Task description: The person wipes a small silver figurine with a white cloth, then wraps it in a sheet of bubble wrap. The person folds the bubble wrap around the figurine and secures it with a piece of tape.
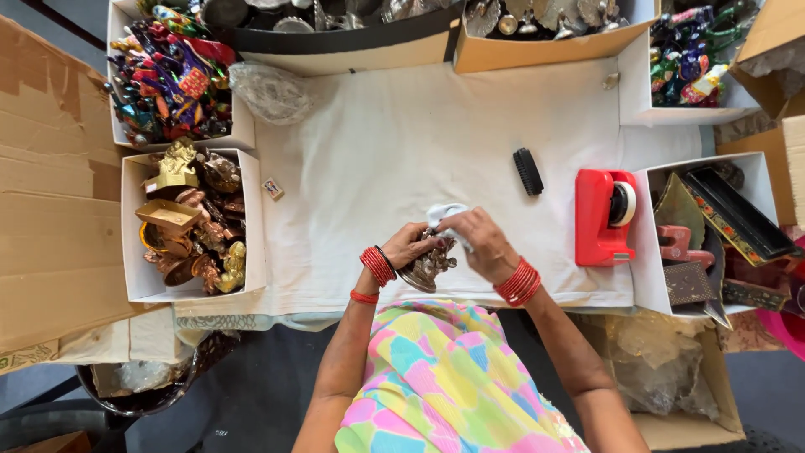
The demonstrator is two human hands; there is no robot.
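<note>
Two hands are working together at the near edge of the white cloth (402, 143) covering our table. Our left hand (408, 245) is closing around a dark metal figurine (429, 267), gripping it from the side and tilting it just above the cloth, while our right hand (480, 243) is pinching a small white rag (444, 215) against its top. We are judging the figurine to be heavy for its size, rigid and hard, with ornate relief that is giving the fingers purchase; the broad round base is looking like the safest place to hold, since thin projecting details may bend or snag. The rag is soft and light, bunching easily. Our fingers are covering much of the figurine, so we cannot make out its subject or full outline. A black brush (528, 171) and a red tape dispenser (604, 216) are lying to the right, well apart. A white box (256, 252) of brass pieces is sitting at the left; boxes along the far edge are being cut off by the frame.
</note>
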